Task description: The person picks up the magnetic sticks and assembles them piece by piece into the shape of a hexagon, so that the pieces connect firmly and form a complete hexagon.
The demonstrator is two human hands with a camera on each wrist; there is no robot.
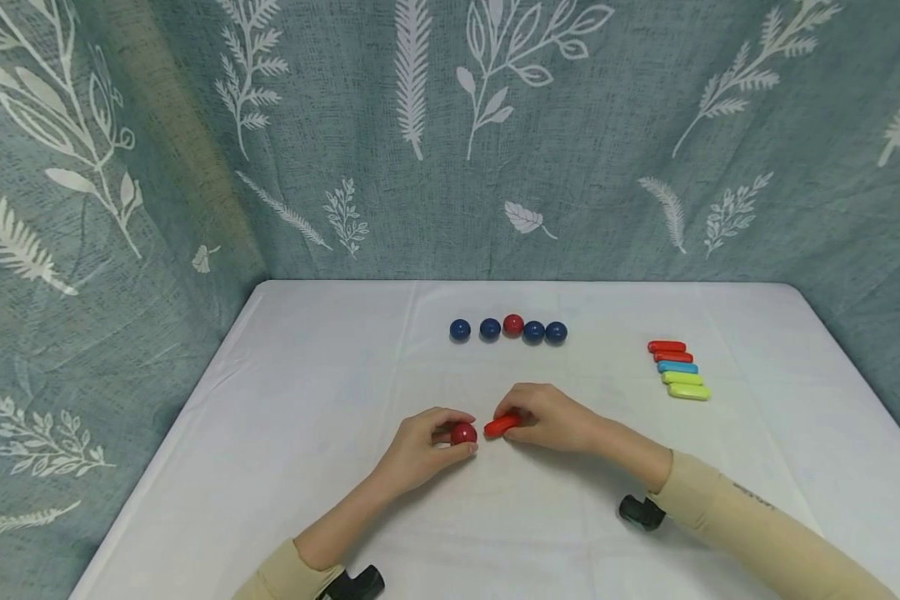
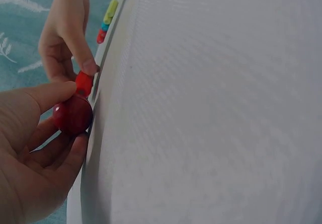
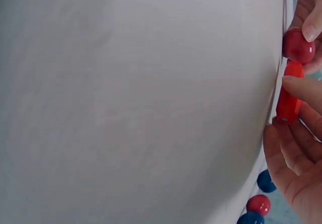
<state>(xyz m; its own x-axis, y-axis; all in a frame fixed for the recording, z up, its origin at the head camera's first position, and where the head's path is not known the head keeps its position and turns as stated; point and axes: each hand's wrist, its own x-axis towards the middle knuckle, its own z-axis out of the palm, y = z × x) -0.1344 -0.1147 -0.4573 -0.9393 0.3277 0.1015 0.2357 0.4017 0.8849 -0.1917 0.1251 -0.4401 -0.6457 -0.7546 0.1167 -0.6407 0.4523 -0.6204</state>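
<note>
My left hand [image 1: 422, 450] grips a shiny dark red ball [image 1: 463, 433] between thumb and fingers, low over the white cloth. Facing it from the right, my right hand [image 1: 551, 417] pinches a bright red stick with rounded ends [image 1: 501, 426]. In the head view a small gap separates ball and stick. The left wrist view shows the ball [image 2: 73, 115] at the left fingertips, the stick [image 2: 83, 83] just beyond it. From the right wrist, the stick [image 3: 290, 93] appears lengthwise under the right thumb, close to the ball [image 3: 299, 46].
Behind the hands, a row of blue balls [image 1: 460, 330] has one red ball [image 1: 513, 325] among them. To the right lies a stack of red, blue and yellow-green sticks [image 1: 678, 367]. White cloth covers the table [image 1: 285, 375]; a patterned green curtain [image 1: 435, 208] hangs behind.
</note>
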